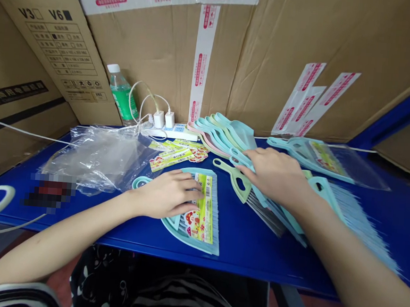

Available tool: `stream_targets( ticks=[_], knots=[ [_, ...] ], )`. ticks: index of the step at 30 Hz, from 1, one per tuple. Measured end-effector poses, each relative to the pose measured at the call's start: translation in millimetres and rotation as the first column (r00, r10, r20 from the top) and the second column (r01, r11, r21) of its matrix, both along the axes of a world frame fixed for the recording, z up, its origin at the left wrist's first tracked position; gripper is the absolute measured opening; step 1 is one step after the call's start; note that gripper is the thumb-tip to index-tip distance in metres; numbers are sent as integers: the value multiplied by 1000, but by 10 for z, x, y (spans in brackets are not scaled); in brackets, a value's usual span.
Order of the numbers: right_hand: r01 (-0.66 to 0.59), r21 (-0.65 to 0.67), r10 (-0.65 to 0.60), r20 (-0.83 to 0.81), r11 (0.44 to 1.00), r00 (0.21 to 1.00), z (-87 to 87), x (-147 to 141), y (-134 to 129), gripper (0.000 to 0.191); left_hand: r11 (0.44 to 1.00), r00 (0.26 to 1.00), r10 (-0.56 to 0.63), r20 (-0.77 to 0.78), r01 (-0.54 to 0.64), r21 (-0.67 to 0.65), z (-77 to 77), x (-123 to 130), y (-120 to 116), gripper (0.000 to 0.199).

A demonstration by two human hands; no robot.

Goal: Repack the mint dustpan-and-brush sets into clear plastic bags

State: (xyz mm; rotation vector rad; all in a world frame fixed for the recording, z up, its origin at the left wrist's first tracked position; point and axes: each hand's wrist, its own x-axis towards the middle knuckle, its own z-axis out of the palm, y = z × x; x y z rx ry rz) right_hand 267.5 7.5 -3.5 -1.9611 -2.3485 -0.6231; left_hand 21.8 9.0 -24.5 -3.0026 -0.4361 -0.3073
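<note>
Two hands are over a blue table: the left hand, fingers loosely spread, lies across a card on a blue dustpan near the front edge; the right hand curls over a blue handle beside a green brush, its grip unclear.

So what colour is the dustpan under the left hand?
Light blue; the dustpan shows in the head view.

"v3" and "v6", the latter with a black square, on the left cardboard box
</note>
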Motion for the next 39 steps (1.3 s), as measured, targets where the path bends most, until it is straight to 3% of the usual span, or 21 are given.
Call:
stream_targets(
  ticks=[11,18,28,33,39],
  knots=[
    [36,-91,-43,-82,995,996,63,3,39,25,1000,1000,-13,10,13,10,1,-1,6,33],
    [-40,-60,31,-146,997,989,53,58,104,28,1000,1000,0,-6,0,4,-7,-7,9,34],
    [23,-92,-30,-74,995,997,144,38,0,40,998,999,5,34,-7,62,13,-5,-8,33],
    [30,-135,-37,-48,990,998,191,67,-32,36,974,982,173,70,-181,138,95,-65,28,32],
    [-32,-68,27,-75,997,997,154,80,-3,33,867,903,429,-31,-402,293,170,-168,168,27]
  ],
)
